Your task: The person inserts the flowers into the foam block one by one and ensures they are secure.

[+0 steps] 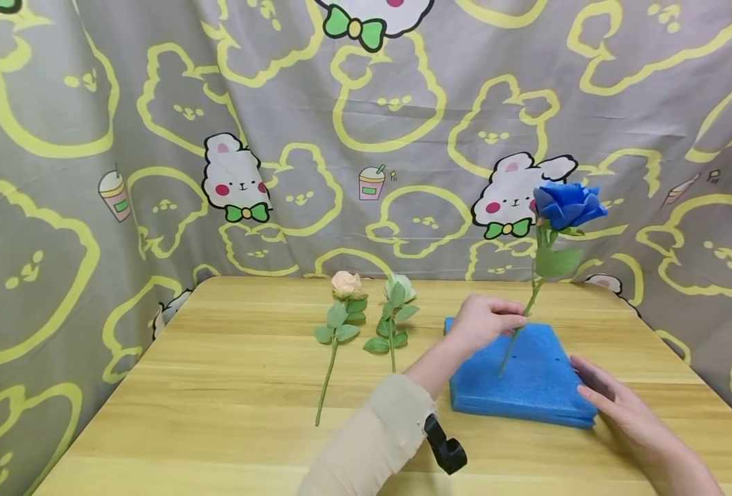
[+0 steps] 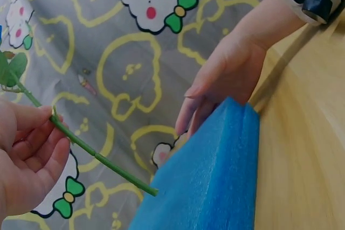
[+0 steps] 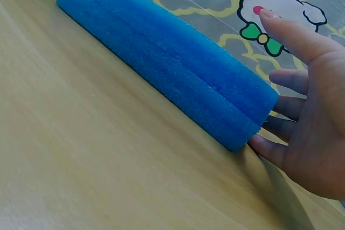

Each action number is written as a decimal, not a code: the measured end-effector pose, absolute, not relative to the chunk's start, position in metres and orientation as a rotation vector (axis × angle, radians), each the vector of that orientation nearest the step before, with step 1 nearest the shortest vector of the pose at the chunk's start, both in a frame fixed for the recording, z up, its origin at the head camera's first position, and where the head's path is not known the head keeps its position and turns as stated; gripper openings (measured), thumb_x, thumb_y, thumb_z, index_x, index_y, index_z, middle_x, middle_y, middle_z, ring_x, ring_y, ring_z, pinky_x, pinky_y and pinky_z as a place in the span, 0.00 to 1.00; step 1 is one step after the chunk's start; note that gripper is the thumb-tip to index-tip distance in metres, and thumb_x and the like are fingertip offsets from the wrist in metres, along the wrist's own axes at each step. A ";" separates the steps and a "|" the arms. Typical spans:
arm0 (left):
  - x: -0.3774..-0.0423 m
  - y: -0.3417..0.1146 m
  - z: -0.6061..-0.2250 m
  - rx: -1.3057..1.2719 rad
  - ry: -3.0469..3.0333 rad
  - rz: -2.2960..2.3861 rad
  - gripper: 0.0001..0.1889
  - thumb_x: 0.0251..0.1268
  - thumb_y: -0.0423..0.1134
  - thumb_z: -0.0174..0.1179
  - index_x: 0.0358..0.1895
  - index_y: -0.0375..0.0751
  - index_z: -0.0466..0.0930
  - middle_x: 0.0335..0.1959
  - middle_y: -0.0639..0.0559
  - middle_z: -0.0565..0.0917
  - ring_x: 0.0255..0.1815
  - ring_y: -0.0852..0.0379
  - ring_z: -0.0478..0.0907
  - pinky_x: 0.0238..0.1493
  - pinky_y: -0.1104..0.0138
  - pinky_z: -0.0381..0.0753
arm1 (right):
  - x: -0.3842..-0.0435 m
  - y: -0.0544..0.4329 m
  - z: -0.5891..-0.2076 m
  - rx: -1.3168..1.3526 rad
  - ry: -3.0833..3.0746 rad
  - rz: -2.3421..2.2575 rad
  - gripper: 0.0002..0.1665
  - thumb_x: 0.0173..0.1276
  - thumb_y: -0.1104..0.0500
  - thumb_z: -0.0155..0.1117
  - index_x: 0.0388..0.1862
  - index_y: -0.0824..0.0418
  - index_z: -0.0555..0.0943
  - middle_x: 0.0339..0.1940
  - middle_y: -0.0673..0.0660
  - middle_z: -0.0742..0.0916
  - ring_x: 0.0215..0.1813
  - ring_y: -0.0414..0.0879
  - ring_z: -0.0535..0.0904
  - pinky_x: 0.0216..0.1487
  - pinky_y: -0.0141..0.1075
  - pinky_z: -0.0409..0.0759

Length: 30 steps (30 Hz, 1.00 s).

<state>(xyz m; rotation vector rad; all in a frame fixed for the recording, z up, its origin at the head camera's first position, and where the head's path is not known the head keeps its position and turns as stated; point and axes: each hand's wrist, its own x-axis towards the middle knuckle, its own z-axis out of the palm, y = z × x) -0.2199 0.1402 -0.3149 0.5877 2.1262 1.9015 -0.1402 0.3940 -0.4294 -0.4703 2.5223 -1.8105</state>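
Blue rose (image 1: 569, 205), L hand (image 1: 480, 322), R hand (image 1: 633, 417) & block (image 1: 536, 389). L hand: fingers narrow, pinching the rose's stem (image 1: 532, 298) partway along; bloom up, toward the far R, w/ stem slanting down to the near L. Stem's lower end is above the block's top, as seen from the head; contact w/ it can't be told. Block: blue, layered, flat on the surface (image 1: 217, 386), R of centre, w/ small dark holes in its top. R hand: fingers wide, extended, thumb apart, at the block's R side; contact unclear. Peach rose (image 1: 346, 284) & white rose (image 1: 402, 285) lie L of the block, apart, blooms at the far end. Patterned curtain (image 1: 304, 110) hangs behind the surface. Black mount (image 1: 446, 446) at L cuff.
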 end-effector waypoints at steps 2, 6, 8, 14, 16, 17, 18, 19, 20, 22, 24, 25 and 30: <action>-0.221 0.146 -0.314 0.594 2.132 1.900 0.09 0.57 0.34 0.64 0.41 0.40 0.86 0.35 0.56 0.85 0.26 0.63 0.80 0.34 0.72 0.79 | -0.140 0.395 -0.429 -0.472 2.528 -1.803 0.30 0.74 0.67 0.41 0.69 0.77 0.47 0.59 0.31 0.67 0.58 0.18 0.61 0.50 0.15 0.62; -0.223 0.158 -0.312 0.623 2.175 1.880 0.09 0.57 0.35 0.64 0.42 0.41 0.86 0.35 0.57 0.85 0.26 0.65 0.80 0.33 0.74 0.79 | -0.141 0.396 -0.428 -0.498 2.525 -1.800 0.30 0.74 0.67 0.41 0.69 0.78 0.47 0.59 0.31 0.67 0.58 0.19 0.61 0.50 0.15 0.62; -0.224 0.164 -0.311 0.633 2.194 1.872 0.09 0.57 0.36 0.65 0.42 0.41 0.86 0.34 0.57 0.85 0.25 0.66 0.80 0.33 0.74 0.79 | -0.141 0.396 -0.427 -0.507 2.527 -1.796 0.30 0.74 0.67 0.40 0.69 0.78 0.47 0.59 0.31 0.67 0.59 0.19 0.61 0.50 0.15 0.62; -0.224 0.182 -0.308 0.608 2.230 1.847 0.10 0.57 0.38 0.65 0.42 0.44 0.86 0.34 0.59 0.85 0.25 0.67 0.80 0.34 0.75 0.78 | -0.141 0.395 -0.426 -0.512 2.534 -1.789 0.30 0.74 0.67 0.41 0.69 0.78 0.47 0.59 0.32 0.67 0.59 0.18 0.60 0.50 0.15 0.62; -0.223 0.187 -0.307 0.609 2.240 1.843 0.09 0.56 0.38 0.65 0.42 0.44 0.86 0.34 0.59 0.85 0.24 0.67 0.80 0.34 0.76 0.78 | -0.141 0.395 -0.426 -0.512 2.529 -1.793 0.30 0.74 0.67 0.41 0.69 0.79 0.47 0.59 0.32 0.67 0.59 0.19 0.61 0.51 0.15 0.62; -0.223 0.190 -0.306 0.612 2.249 1.842 0.09 0.56 0.38 0.65 0.41 0.44 0.87 0.33 0.59 0.86 0.24 0.67 0.80 0.33 0.76 0.77 | -0.141 0.394 -0.426 -0.512 2.523 -1.796 0.30 0.74 0.67 0.41 0.69 0.79 0.47 0.59 0.32 0.67 0.59 0.19 0.61 0.51 0.15 0.62; -0.223 0.193 -0.306 0.619 2.263 1.841 0.09 0.56 0.38 0.66 0.41 0.44 0.87 0.32 0.59 0.86 0.23 0.68 0.79 0.32 0.77 0.77 | -0.141 0.394 -0.425 -0.510 2.517 -1.802 0.30 0.74 0.67 0.41 0.68 0.79 0.46 0.60 0.33 0.67 0.59 0.19 0.61 0.51 0.15 0.63; -0.223 0.196 -0.306 0.626 2.288 1.831 0.09 0.56 0.38 0.66 0.40 0.45 0.87 0.31 0.59 0.86 0.23 0.69 0.79 0.31 0.78 0.76 | -0.141 0.394 -0.425 -0.508 2.512 -1.808 0.30 0.74 0.67 0.41 0.68 0.79 0.46 0.60 0.33 0.67 0.59 0.19 0.61 0.51 0.15 0.63; -0.223 0.199 -0.305 0.636 2.310 1.828 0.08 0.56 0.39 0.66 0.40 0.46 0.87 0.31 0.60 0.86 0.23 0.70 0.79 0.30 0.78 0.76 | -0.141 0.394 -0.425 -0.506 2.511 -1.809 0.30 0.74 0.67 0.41 0.69 0.79 0.46 0.60 0.33 0.67 0.59 0.19 0.61 0.51 0.15 0.63; -0.224 0.204 -0.306 0.639 2.351 1.825 0.08 0.56 0.39 0.66 0.39 0.46 0.87 0.29 0.60 0.85 0.23 0.70 0.79 0.28 0.79 0.75 | -0.141 0.394 -0.425 -0.496 2.506 -1.814 0.30 0.74 0.67 0.41 0.69 0.78 0.46 0.60 0.33 0.66 0.59 0.19 0.61 0.51 0.15 0.62; -0.225 0.209 -0.307 0.624 2.386 1.822 0.07 0.56 0.40 0.66 0.38 0.48 0.88 0.28 0.61 0.85 0.23 0.71 0.78 0.26 0.79 0.74 | -0.142 0.394 -0.425 -0.484 2.509 -1.812 0.31 0.74 0.66 0.42 0.69 0.78 0.46 0.59 0.33 0.66 0.59 0.19 0.61 0.51 0.15 0.62; -0.225 0.211 -0.307 0.610 2.397 1.822 0.07 0.56 0.41 0.66 0.38 0.49 0.88 0.27 0.62 0.85 0.23 0.72 0.78 0.26 0.79 0.74 | -0.142 0.394 -0.425 -0.478 2.510 -1.808 0.31 0.74 0.66 0.42 0.69 0.78 0.46 0.59 0.33 0.66 0.58 0.19 0.60 0.50 0.15 0.62; -0.228 0.217 -0.314 0.591 2.461 1.819 0.07 0.56 0.41 0.66 0.37 0.49 0.88 0.26 0.63 0.85 0.22 0.74 0.75 0.23 0.80 0.72 | -0.141 0.393 -0.424 -0.436 2.520 -1.792 0.32 0.74 0.65 0.43 0.69 0.77 0.46 0.59 0.35 0.65 0.58 0.18 0.60 0.50 0.15 0.62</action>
